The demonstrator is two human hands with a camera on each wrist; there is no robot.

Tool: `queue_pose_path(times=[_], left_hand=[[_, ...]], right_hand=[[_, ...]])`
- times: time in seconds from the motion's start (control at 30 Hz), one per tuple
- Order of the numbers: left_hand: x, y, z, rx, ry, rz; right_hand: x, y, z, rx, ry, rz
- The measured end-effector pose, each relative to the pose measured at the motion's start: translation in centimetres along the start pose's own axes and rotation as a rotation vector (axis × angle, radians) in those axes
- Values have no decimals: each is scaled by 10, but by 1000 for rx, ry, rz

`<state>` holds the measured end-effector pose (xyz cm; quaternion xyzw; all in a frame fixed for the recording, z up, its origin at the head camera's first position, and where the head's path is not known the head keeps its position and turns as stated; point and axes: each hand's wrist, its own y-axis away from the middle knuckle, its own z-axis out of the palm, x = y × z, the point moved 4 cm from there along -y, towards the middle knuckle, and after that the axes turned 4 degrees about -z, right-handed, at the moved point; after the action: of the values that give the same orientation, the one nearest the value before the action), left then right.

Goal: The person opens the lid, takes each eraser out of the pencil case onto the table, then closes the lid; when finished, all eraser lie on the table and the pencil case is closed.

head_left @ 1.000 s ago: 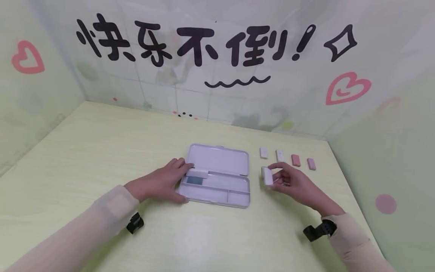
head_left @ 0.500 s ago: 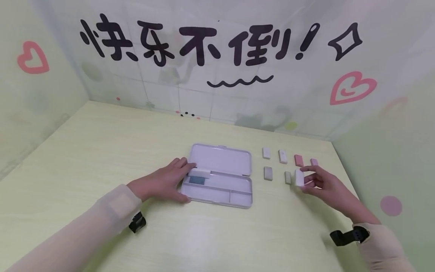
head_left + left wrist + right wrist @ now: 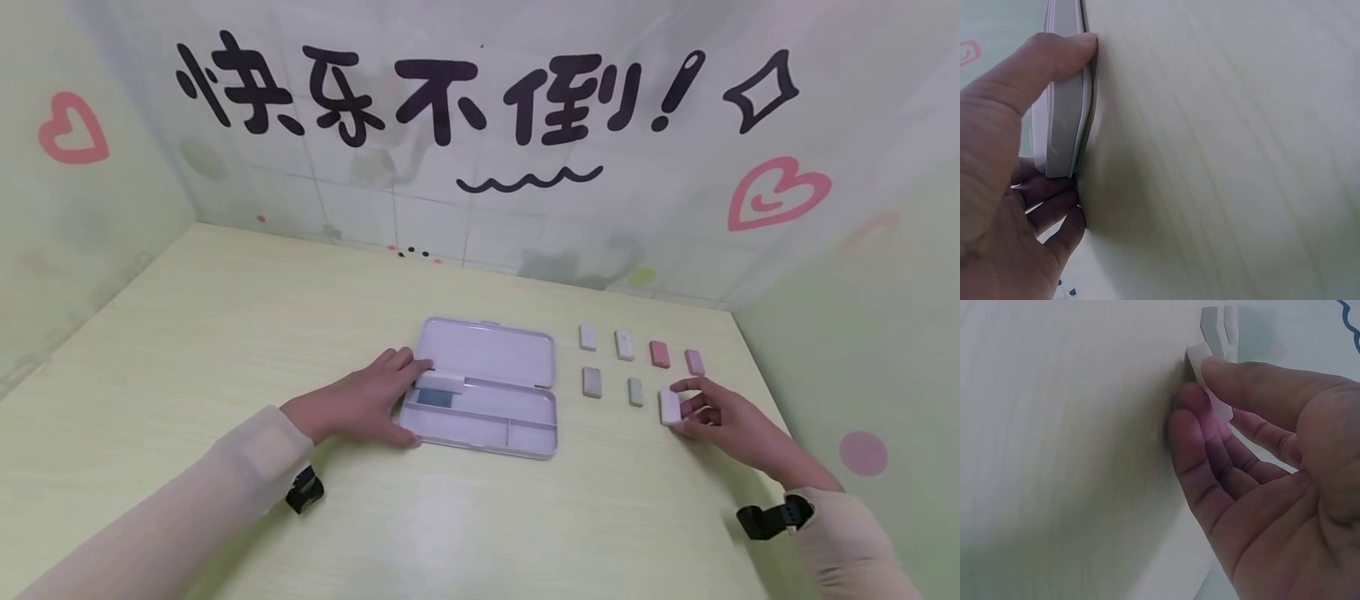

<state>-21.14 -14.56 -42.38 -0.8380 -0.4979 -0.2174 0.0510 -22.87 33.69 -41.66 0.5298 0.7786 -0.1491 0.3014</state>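
A pale lilac pencil case point(image 3: 480, 432) lies open on the table, its lid point(image 3: 486, 352) folded back. My left hand point(image 3: 360, 402) grips the case's left end; in the left wrist view the thumb is on the front edge and the fingers reach round the end. Inside, at the left of the back compartment, lie a white block point(image 3: 440, 382) and a blue-grey block point(image 3: 435, 397). Further right, my right hand point(image 3: 723, 417) pinches a white eraser point(image 3: 671, 407) between thumb and fingers, low at the table. A small grey-green eraser point(image 3: 635, 392) lies just left of it.
A grey eraser point(image 3: 592, 382) lies right of the case. Behind it run two white erasers point(image 3: 587, 337), a red eraser point(image 3: 659, 353) and a pink eraser point(image 3: 694, 362). A printed wall point(image 3: 480, 225) stands at the table's back, with side walls left and right.
My right hand has carried the white eraser rightwards, then slightly nearer and lower, uncovering the grey and grey-green erasers. My left hand stays on the pencil case.
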Motion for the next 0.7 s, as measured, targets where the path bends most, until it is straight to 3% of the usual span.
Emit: queue_pose_path(times=[0.2, 0.7], left_hand=[[0, -2, 1, -13, 4, -9], [0, 1, -2, -10, 14, 1]], right_hand=[[2, 0, -1, -5, 25, -26], [10, 1, 1, 11, 14, 21]])
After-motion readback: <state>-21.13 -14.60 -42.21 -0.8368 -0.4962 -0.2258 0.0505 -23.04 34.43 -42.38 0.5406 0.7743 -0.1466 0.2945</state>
